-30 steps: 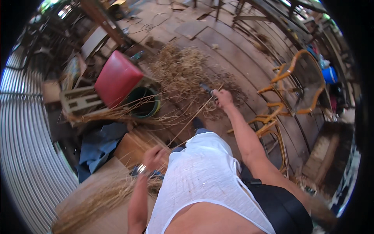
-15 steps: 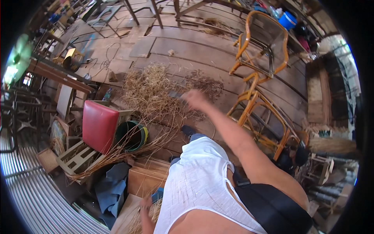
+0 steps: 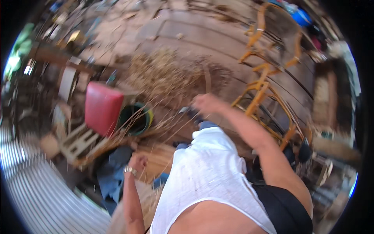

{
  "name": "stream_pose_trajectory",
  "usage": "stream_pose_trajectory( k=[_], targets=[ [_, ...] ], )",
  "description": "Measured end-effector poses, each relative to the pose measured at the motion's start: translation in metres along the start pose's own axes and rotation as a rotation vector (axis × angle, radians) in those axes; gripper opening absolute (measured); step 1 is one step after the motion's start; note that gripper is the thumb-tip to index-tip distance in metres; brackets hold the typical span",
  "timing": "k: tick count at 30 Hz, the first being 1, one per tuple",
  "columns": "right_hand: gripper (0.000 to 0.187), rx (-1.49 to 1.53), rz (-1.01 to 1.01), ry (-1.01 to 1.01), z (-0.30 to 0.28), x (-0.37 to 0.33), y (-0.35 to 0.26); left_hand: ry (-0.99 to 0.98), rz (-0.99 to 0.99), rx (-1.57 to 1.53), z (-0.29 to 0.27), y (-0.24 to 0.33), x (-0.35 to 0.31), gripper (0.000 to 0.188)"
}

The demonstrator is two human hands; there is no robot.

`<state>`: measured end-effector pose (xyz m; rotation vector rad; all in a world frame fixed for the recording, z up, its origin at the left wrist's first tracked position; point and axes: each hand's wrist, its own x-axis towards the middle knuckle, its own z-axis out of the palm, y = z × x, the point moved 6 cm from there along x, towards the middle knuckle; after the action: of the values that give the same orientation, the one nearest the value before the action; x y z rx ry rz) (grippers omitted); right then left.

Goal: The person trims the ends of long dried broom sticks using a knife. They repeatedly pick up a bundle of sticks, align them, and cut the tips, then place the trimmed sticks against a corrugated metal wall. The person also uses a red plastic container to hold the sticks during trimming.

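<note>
My right hand [image 3: 207, 104] is held out over the floor near my feet, closed on a small grey tool with a flat, shiny end [image 3: 184, 110]; blur hides its exact kind. My left hand [image 3: 137, 162], with a metal-banded watch [image 3: 130, 170] at its wrist, is above a wooden surface [image 3: 157, 155] on my left. Its fingers look bent, but blur hides whether they hold anything. Long thin tan strands [image 3: 163, 119] run from beside me across a dark green bucket [image 3: 148, 124]. Beyond my hands lies a heap of curly tan shavings [image 3: 156, 74].
A red-padded seat [image 3: 102, 108] stands left of the bucket. Blue cloth [image 3: 113, 177] lies near my left arm. Rattan chair frames [image 3: 259, 103] stand on the right, and corrugated metal sheet [image 3: 43, 187] covers the lower left.
My right hand has drawn back from the shavings toward my body, with the grey tool. My left hand has risen forward from beside my hip. The view has shifted and blurred.
</note>
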<state>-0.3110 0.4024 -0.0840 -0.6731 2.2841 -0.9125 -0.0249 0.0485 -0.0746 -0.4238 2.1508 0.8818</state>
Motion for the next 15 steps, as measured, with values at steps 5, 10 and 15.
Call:
stream_pose_trajectory(
  k=[5,10,15],
  targets=[
    [0.028,0.119,0.202,0.224,-0.082,0.02,0.045,0.573,-0.154,0.007,-0.083,-0.089,-0.073,0.012],
    [0.029,0.182,0.097,0.285,-0.094,0.061,0.056,1.028,-0.334,0.312,-0.139,-0.133,-0.193,0.014],
    [0.032,0.099,0.121,0.111,-0.101,0.096,0.033,1.15,-0.854,0.453,-0.133,-0.199,-0.363,0.023]
  ],
)
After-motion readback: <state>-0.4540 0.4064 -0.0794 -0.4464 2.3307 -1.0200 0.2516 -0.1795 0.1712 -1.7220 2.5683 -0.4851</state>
